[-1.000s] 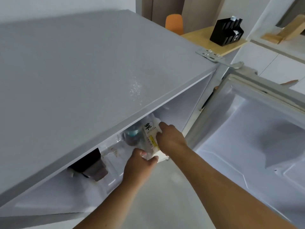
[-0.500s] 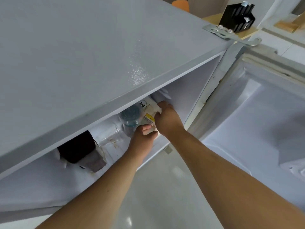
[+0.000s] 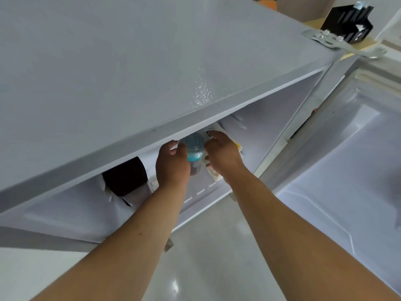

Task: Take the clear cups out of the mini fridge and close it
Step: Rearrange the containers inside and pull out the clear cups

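Observation:
The mini fridge stands open, seen from above its grey top. On the shelf inside is a clear cup with blue contents. My left hand curls around the cup's left side. My right hand is just right of the cup and lies over a white carton with a yellow label, fingers on top and thumb at its near edge. The fridge's top edge hides the cup's upper part. The door hangs wide open at the right.
A black object sits on the shelf left of my hands. The door's metal hinge sticks out at the top right corner. Behind it a black rack stands on a wooden surface. Pale floor lies below.
My left hand has moved up from beneath the carton and closed around the cup. My right hand stays on the carton. The camera has moved lower and closer to the fridge.

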